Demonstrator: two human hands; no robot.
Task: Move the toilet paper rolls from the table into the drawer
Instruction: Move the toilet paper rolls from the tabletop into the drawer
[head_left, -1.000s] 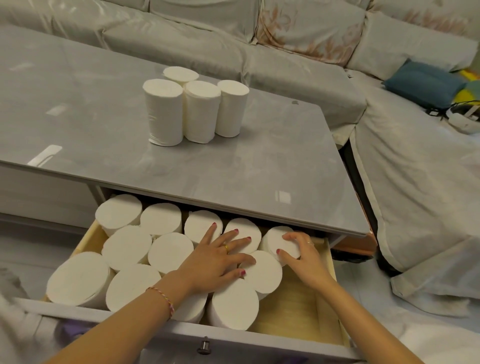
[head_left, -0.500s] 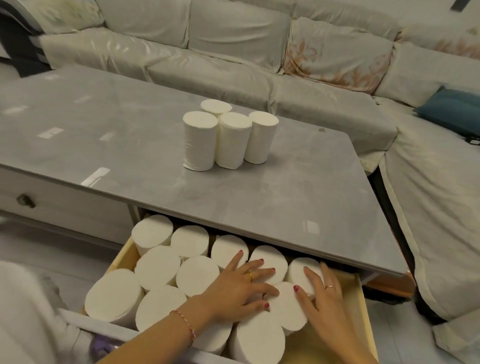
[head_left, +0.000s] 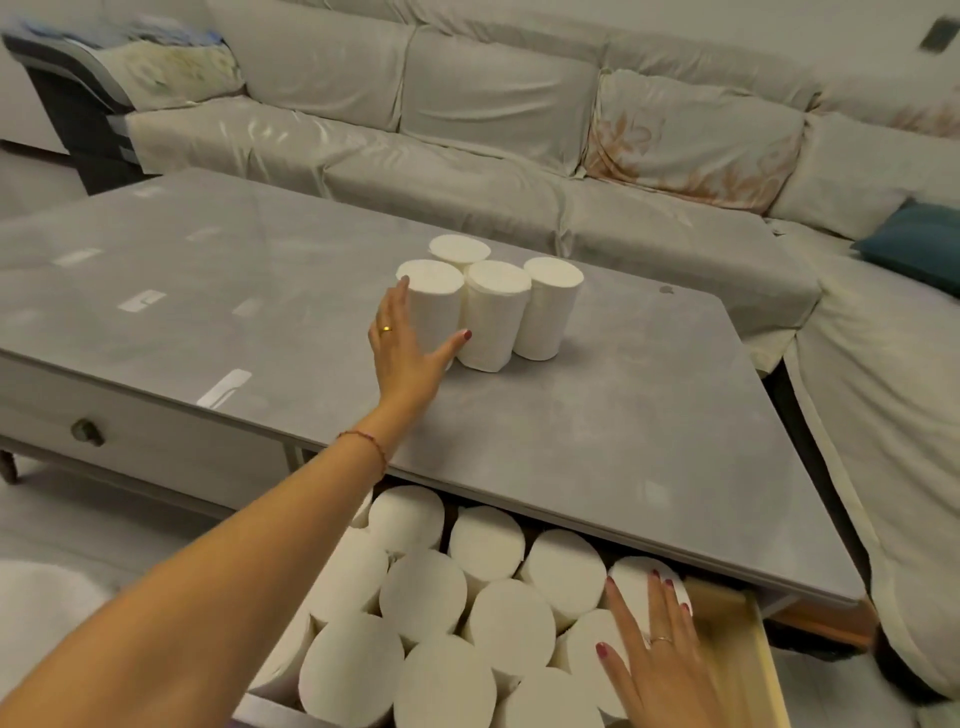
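Several white toilet paper rolls stand upright in a tight cluster on the grey table (head_left: 623, 415). My left hand (head_left: 402, 348) reaches over the table and cups the front-left roll (head_left: 436, 306), fingers along its left side, thumb at its right, fingers still apart. The roll stands on the table. Below the table's near edge the wooden drawer (head_left: 748, 665) is pulled out and packed with several upright rolls (head_left: 423, 597). My right hand (head_left: 649, 654) lies flat and open on the rolls at the drawer's right end.
A covered light sofa (head_left: 467, 171) wraps around the table's far and right sides, with a teal cushion (head_left: 919, 244) on it. A closed drawer with a dark knob (head_left: 87, 432) is at the table's left front. A strip of bare wood shows at the open drawer's right.
My left hand has left the drawer's rolls and reached up onto the table to the front-left roll. My right hand stays on the rolls in the drawer. The camera view rose.
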